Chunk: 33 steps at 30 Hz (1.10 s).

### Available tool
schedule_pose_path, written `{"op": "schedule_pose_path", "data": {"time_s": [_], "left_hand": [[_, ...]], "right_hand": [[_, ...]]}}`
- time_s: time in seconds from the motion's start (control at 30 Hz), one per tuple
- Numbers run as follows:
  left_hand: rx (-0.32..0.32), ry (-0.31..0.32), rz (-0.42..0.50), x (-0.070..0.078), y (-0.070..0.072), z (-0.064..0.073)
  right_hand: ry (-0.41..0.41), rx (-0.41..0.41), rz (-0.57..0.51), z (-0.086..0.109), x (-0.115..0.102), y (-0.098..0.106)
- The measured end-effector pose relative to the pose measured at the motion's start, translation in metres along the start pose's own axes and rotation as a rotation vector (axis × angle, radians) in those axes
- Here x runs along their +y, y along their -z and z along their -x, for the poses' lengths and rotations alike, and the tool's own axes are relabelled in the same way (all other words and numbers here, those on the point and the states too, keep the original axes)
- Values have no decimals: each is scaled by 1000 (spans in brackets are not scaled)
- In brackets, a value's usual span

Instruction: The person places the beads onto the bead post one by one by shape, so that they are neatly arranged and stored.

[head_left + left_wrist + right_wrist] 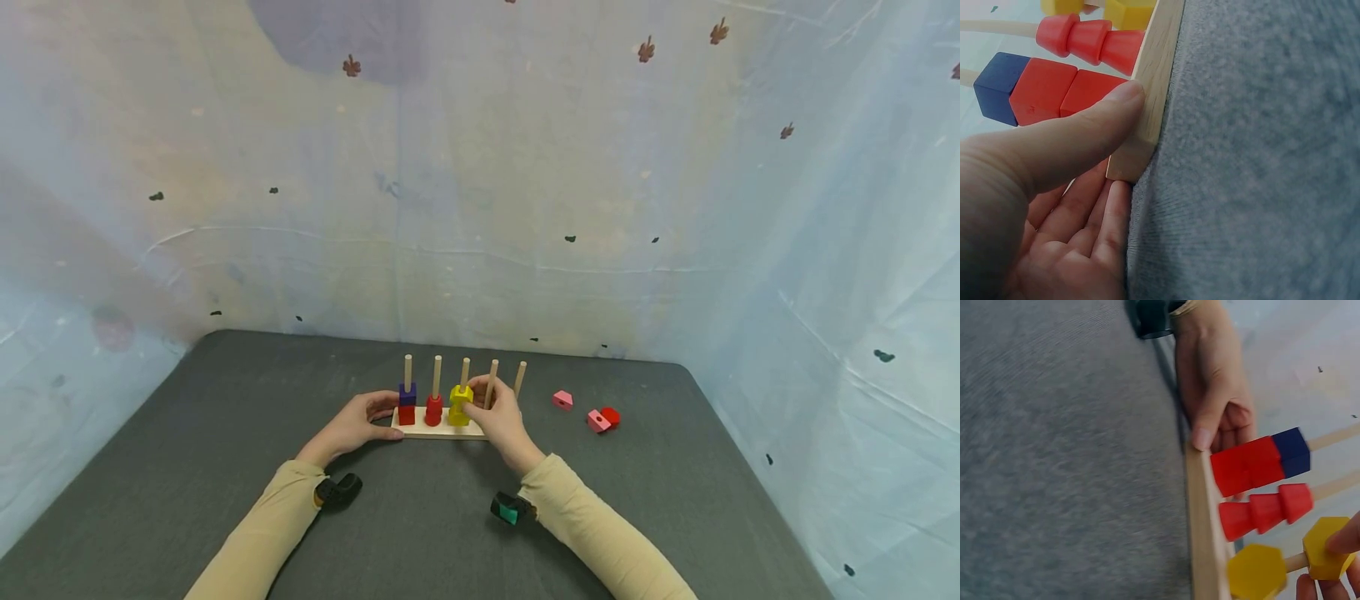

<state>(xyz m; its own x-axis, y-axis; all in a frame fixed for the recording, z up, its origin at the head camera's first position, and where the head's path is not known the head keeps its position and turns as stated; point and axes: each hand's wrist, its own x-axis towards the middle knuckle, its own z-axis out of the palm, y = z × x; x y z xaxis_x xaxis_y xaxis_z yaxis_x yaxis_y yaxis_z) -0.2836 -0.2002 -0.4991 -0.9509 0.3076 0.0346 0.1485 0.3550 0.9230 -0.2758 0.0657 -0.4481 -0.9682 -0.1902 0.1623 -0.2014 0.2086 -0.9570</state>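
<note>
A wooden base (438, 432) with several upright pegs stands on the dark table. My left hand (356, 423) grips its left end, thumb on the front edge and fingers behind. On the leftmost peg, a blue block (1000, 87) tops two red blocks (1041, 90). Red tapered round pieces (1088, 40) fill part of the second peg. With thumb and fingers, my right hand (506, 423) pinches a yellow hexagonal block (1319, 550) threaded on the third peg. Bare peg shows between it and a lower yellow block (1255, 572) at the base.
Right of the base lie a pink block (562, 400), a second pink block (598, 421) with a hole, and a red round piece (611, 415) touching or overlapping it. The fourth peg (492, 379) and fifth peg (520, 379) rise beside my right hand. A pale curtain (480, 208) hangs behind the table.
</note>
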Motion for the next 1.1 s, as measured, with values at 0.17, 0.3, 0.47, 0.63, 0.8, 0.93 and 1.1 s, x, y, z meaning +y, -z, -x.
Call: {"op": "schedule_pose_path", "data": {"time_s": [0.17, 0.3, 0.47, 0.63, 0.8, 0.93, 1.1], "left_hand": [[5, 11, -2, 0, 0, -1], [11, 13, -3, 0, 0, -1], [14, 17, -10, 1, -1, 0], [12, 16, -8, 1, -1, 1], [10, 13, -3, 1, -2, 2], [11, 9, -4, 1, -3, 2], [14, 10, -6, 0, -2, 1]], "right_hand": [[-31, -29, 2, 5, -3, 0], [-30, -48, -2, 14, -21, 2], [10, -59, 18, 19, -26, 4], [41, -84, 14, 16, -4, 9], [76, -111, 101, 23, 8, 20], [63, -136, 157, 33, 8, 32], [75, -160, 179, 49, -3, 48]]}}
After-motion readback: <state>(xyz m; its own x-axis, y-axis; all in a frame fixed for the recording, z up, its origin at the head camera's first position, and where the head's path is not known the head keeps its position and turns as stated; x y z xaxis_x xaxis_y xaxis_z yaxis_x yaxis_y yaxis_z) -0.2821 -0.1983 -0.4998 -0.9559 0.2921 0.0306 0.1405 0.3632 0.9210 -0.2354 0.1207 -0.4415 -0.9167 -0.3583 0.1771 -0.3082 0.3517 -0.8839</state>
